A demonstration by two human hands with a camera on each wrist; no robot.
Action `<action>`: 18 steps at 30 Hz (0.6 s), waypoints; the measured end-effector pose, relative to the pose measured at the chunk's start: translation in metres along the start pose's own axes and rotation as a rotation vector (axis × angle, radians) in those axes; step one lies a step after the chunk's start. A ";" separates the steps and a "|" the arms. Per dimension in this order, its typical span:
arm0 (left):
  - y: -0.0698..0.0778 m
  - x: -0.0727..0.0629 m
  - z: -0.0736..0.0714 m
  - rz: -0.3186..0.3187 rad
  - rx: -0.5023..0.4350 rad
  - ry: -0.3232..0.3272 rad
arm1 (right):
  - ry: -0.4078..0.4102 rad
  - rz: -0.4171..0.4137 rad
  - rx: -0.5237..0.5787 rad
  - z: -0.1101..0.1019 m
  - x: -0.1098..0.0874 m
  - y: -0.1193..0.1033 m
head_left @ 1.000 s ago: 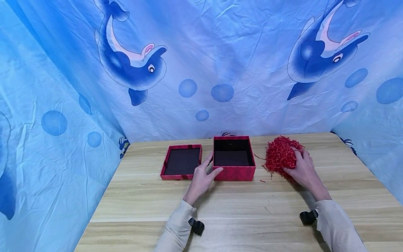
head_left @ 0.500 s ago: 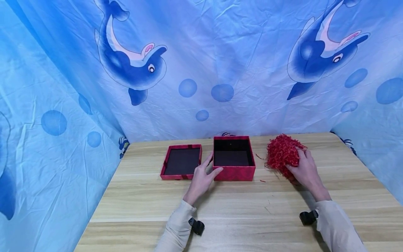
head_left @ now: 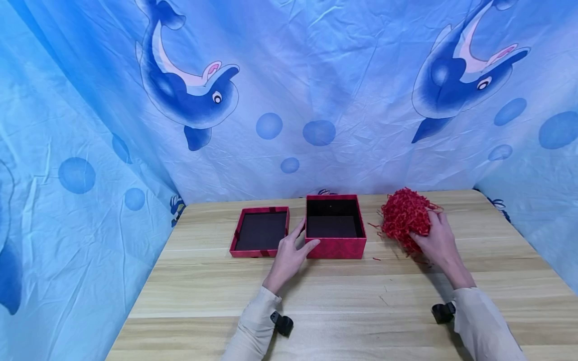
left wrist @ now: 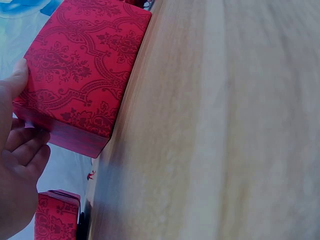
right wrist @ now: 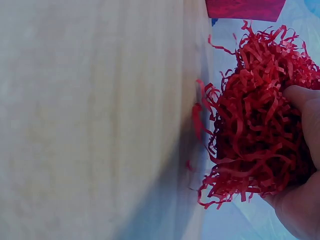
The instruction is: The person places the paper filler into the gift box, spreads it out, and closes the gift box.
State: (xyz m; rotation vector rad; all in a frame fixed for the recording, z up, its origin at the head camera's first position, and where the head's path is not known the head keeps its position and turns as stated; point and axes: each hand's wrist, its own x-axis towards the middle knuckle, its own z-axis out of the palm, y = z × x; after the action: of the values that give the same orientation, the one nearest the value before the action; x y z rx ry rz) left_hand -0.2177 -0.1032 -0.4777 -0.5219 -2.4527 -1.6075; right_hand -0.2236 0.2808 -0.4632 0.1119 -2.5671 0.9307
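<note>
Head view, nearest first: two pale beige sleeves [head_left: 253, 326] reach forward over the light wooden surface [head_left: 343, 301], each wrist wearing a small black camera mount [head_left: 282, 323]. The left hand [head_left: 289, 255] rests at the near left corner of the open square red patterned cardboard box [head_left: 335, 225]; its grip is loose, thumb touching the box's front wall and fingers laid along the left side wall. The left wrist view shows the thumb against that damask-printed wall, with the other fingers lightly bent at the corner. The box stands upright in the middle of the surface, its dark inside bare. Just beside it on the left, apart from it, lies the shallow red box lid [head_left: 261, 231], inside up. On the right, near the box but not touching it, the right hand [head_left: 439, 243] holds a bundle of red shredded crinkle paper [head_left: 404, 216]; its grip is closed round the bundle, fingers curled over it. A few loose red strands [head_left: 376, 258] lie on the surface beneath. Farthest back hangs a blue fabric backdrop printed with dolphins and bubbles [head_left: 289, 100].
</note>
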 end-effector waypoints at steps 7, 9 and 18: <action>0.001 0.000 -0.001 -0.018 -0.006 -0.002 | -0.006 0.009 0.018 -0.005 0.002 -0.009; 0.001 0.000 -0.001 -0.016 -0.008 -0.002 | -0.001 0.005 0.018 -0.006 0.003 -0.011; 0.003 -0.001 -0.001 -0.006 -0.004 -0.007 | 0.044 -0.063 0.039 -0.010 0.005 -0.025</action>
State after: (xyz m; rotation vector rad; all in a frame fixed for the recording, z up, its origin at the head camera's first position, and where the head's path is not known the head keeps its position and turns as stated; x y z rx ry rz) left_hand -0.2163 -0.1035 -0.4751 -0.5222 -2.4594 -1.6161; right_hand -0.2197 0.2679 -0.4397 0.1806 -2.4913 0.9499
